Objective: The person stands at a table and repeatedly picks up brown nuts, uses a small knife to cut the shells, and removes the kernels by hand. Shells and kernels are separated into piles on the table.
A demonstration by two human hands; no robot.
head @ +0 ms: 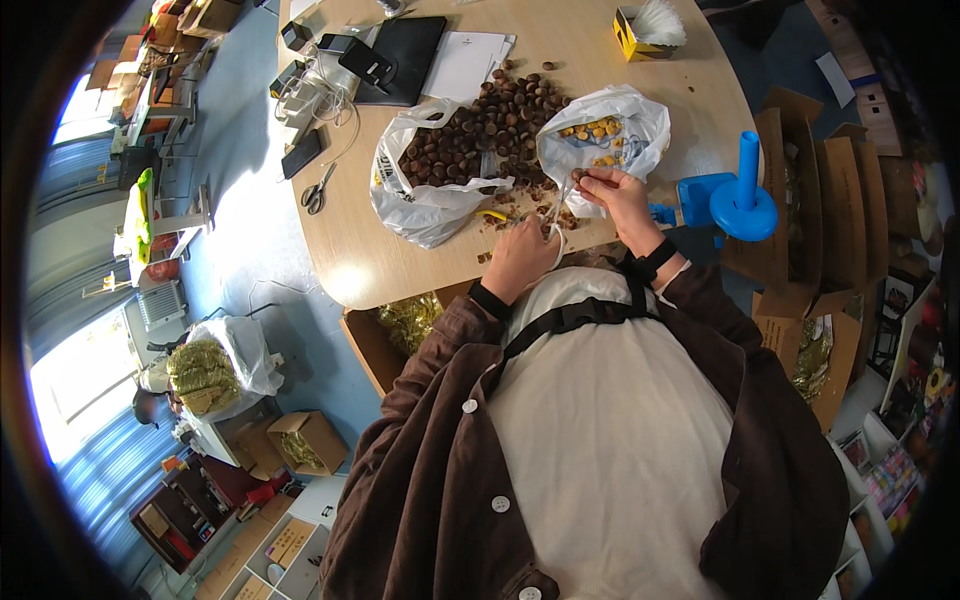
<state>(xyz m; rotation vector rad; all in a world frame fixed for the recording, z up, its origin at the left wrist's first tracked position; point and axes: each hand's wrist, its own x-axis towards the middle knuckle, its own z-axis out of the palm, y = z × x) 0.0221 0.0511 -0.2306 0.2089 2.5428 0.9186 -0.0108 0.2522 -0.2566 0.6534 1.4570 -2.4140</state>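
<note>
My left hand (523,255) grips a pair of scissors (557,238) with white handles, blades pointing away from me. Just right of the blades, the fingertips of my right hand (621,199) pinch a brown chestnut (578,174). Unpeeled chestnuts (525,101) fill a white plastic bag (427,217) on the left and spread onto the table beyond it. Another white plastic bag (654,124), partly behind my right hand, holds peeled yellow chestnuts (600,129). Broken shell pieces (529,196) litter the tabletop around the scissors. A small yellow curved object (492,214) lies among them.
Dark-handled scissors (316,195), a black phone (302,154) and tangled cables (322,101) occupy the table's left side. Papers (469,64) and a yellow-black box (646,37) are farther back. A blue stand (742,202) is at the right edge, near open cardboard boxes (806,195).
</note>
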